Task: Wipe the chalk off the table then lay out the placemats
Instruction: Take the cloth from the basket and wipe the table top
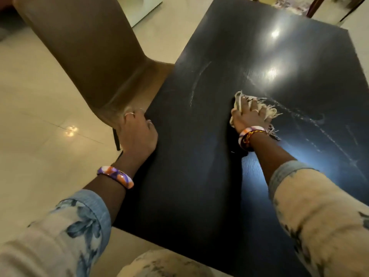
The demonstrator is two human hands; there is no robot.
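Person wearing bleached denim sleeves, bangles and rings

The person is wearing 2 pale, bleach-washed denim sleeves with blue-grey blotches, their lighter blue cuffs turned back: the left sleeve (65,232) at the near left, the right sleeve (319,208) at the near right. The left hand (137,136) is wearing a thin silver ring (129,114), with a purple, orange and white bangle (115,176) on its wrist. The right hand (250,114) is showing 1 slim ring (255,110), its wrist carrying a matching bangle (252,129) beside a dark red and yellow band (248,138).

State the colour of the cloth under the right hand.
Cream cloth, with frayed fringe; head view.
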